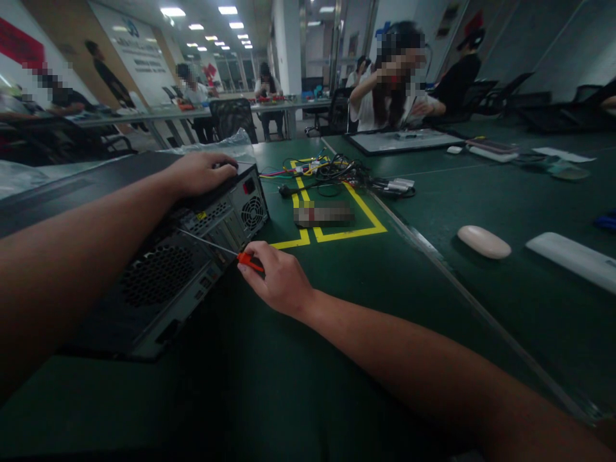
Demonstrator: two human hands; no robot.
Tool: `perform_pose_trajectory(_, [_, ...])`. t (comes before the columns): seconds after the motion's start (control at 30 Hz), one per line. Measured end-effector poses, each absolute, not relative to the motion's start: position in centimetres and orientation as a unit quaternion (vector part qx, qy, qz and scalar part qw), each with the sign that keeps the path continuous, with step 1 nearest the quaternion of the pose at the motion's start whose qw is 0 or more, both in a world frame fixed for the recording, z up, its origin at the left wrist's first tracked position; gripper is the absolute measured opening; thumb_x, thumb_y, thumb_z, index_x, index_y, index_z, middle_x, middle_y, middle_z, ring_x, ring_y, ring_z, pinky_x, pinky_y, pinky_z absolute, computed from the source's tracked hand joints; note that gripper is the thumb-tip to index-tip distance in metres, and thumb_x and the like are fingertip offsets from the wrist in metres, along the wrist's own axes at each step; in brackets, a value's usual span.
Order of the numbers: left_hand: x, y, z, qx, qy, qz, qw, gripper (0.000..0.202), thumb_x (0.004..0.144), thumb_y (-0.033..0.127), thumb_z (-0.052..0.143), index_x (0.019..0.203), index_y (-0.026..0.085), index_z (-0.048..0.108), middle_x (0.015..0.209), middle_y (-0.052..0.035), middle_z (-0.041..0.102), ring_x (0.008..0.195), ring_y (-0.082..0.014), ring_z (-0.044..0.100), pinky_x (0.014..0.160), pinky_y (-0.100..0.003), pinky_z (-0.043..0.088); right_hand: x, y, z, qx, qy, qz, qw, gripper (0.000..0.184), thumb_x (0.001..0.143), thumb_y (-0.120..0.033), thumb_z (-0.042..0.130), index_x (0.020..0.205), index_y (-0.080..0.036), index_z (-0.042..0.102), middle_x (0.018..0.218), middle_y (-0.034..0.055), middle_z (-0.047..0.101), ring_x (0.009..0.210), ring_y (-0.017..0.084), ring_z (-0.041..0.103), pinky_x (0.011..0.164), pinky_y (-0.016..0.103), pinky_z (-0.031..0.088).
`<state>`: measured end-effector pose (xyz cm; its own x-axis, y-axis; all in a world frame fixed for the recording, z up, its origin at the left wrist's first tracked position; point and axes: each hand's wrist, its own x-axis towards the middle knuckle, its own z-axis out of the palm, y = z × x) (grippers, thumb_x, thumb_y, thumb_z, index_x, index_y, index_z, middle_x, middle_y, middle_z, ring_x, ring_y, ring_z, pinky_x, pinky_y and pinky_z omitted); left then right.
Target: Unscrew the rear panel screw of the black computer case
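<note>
A black desktop computer case (158, 276) lies at the left of the table, its metal rear panel with vents, ports and a small fan grille turned towards the right. My left hand (205, 172) rests flat on the top of the case near its rear corner, fingers stretched out and holding nothing. In my right hand (279, 276) is a screwdriver (248, 260) with an orange handle, gripped between thumb and fingers. Its long thin shaft points left across the rear panel. The tip is by the panel's upper edge; whether it sits in a screw I cannot tell.
Bundled cables (341, 170) lie behind yellow tape (356, 236) on the green table (366, 295). A blurred-out object (325, 215) sits inside the tape. To the right are a beige mouse (484, 242) and a white bar-shaped object (572, 256). A person (392, 83) sits across the table.
</note>
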<state>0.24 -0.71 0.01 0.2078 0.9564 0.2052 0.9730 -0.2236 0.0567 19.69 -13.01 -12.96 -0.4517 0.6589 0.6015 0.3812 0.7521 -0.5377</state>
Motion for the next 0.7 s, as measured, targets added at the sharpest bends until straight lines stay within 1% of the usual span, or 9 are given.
perform_pose_trajectory(0.13, [0.08,-0.56,-0.01,-0.783,-0.613,-0.094,0.047,0.060,0.083,0.052,0.033,0.124,0.017,0.058,0.122,-0.0125,0.059,0.110,-0.0286,0.053,0.094,-0.039,0.037,19.69,-12.99,-13.01,-0.312,-0.834,0.160,0.425,0.023,0.092,-0.036,0.043,0.106,-0.019,0.046,0.096,0.0026,0.062,0.086,0.014,0.061,0.076,0.026,0.045])
perform_pose_trajectory(0.37, [-0.14,-0.32,-0.04,-0.782,-0.615,-0.093,0.047,0.059,0.083,0.052,0.034,0.125,0.018,0.058,0.123,-0.0105,0.059,0.111,-0.0276,0.052,0.095,-0.039,0.037,19.76,-13.00,-12.95,-0.311,-0.835,0.166,0.422,0.023,0.092,-0.037,0.043,0.107,-0.019,0.046,0.096,0.0031,0.063,0.086,0.014,0.061,0.075,0.026,0.045])
perform_pose_trajectory(0.53, [-0.02,-0.53,-0.05,-0.782,-0.614,-0.100,0.038,0.060,0.082,0.052,0.034,0.123,0.016,0.058,0.122,-0.0124,0.059,0.110,-0.0281,0.052,0.094,-0.038,0.037,19.72,-12.98,-12.97,-0.311,-0.834,0.161,0.426,0.023,0.092,-0.037,0.043,0.107,-0.019,0.046,0.096,0.0028,0.063,0.088,0.014,0.061,0.075,0.025,0.045])
perform_pose_trajectory(0.7, [-0.03,-0.56,-0.10,-0.782,-0.613,-0.106,0.037,0.060,0.081,0.052,0.034,0.123,0.017,0.059,0.122,-0.0118,0.059,0.109,-0.0282,0.053,0.094,-0.038,0.037,19.71,-12.96,-13.00,-0.314,-0.834,0.161,0.424,0.024,0.092,-0.038,0.043,0.106,-0.019,0.046,0.095,0.0026,0.063,0.086,0.014,0.062,0.074,0.025,0.045])
